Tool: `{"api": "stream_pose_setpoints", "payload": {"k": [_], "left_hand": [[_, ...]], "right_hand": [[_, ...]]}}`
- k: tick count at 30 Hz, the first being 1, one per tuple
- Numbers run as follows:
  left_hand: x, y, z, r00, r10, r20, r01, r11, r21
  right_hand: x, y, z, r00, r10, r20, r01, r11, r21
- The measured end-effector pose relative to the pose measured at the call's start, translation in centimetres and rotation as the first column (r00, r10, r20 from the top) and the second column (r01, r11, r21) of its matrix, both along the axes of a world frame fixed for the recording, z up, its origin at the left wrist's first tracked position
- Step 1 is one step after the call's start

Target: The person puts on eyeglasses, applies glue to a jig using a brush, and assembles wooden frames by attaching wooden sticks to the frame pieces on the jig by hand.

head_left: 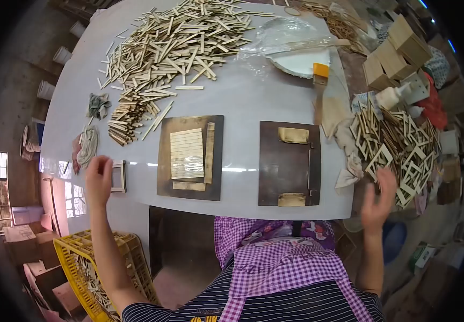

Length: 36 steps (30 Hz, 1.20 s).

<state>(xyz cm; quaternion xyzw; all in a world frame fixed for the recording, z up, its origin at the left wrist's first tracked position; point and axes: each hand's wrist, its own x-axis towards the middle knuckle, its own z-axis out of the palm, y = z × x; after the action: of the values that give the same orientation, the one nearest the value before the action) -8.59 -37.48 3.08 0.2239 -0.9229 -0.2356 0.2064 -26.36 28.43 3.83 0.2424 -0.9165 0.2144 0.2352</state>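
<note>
My left hand is raised at the table's left front edge, fingers curled in toward the thumb. Whatever is between them, if anything, is hidden. Just right of it is a small rectangular wooden frame, partly covered by the hand. On the right, my right hand is held up with its fingers apart and nothing in it, near a heap of small wooden frames. Between the hands lie two dark boards: the left board carries a row of pale wood strips, the right board has brass-coloured blocks.
A big pile of wood sticks covers the far left of the table. A white round dish under plastic film has a brush beside it. Rags lie at left. A yellow crate stands below left.
</note>
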Motion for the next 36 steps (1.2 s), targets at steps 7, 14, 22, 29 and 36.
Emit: {"api": "stream_pose_setpoints", "payload": {"k": [7,14,22,29,36], "left_hand": [[-10.2,10.7,0.0,0.943,-0.317,0.101,0.333,0.915,-0.228],[-12.7,10.2,-2.1,0.906,-0.384,0.177,0.42,0.863,-0.282],[-12.5,9.4,-2.0,0.895,-0.418,0.158,0.445,0.858,-0.255],[-11.7,9.1,-2.3,0.872,-0.478,0.107,0.485,0.81,-0.33],[-10.6,9.0,-3.6,0.923,-0.384,-0.017,0.342,0.84,-0.421]], "right_hand": [[-1.7,7.7,-1.5,0.967,-0.155,0.203,0.073,0.929,0.362],[-1.4,7.9,-3.8,0.959,-0.197,0.205,0.152,0.965,0.215],[-1.9,8.7,-4.3,0.974,-0.158,0.164,0.123,0.971,0.203],[-1.9,7.3,-3.3,0.916,-0.23,0.327,0.208,0.973,0.102],[-2.1,6.4,-2.5,0.948,-0.252,0.196,0.205,0.951,0.231]]}}
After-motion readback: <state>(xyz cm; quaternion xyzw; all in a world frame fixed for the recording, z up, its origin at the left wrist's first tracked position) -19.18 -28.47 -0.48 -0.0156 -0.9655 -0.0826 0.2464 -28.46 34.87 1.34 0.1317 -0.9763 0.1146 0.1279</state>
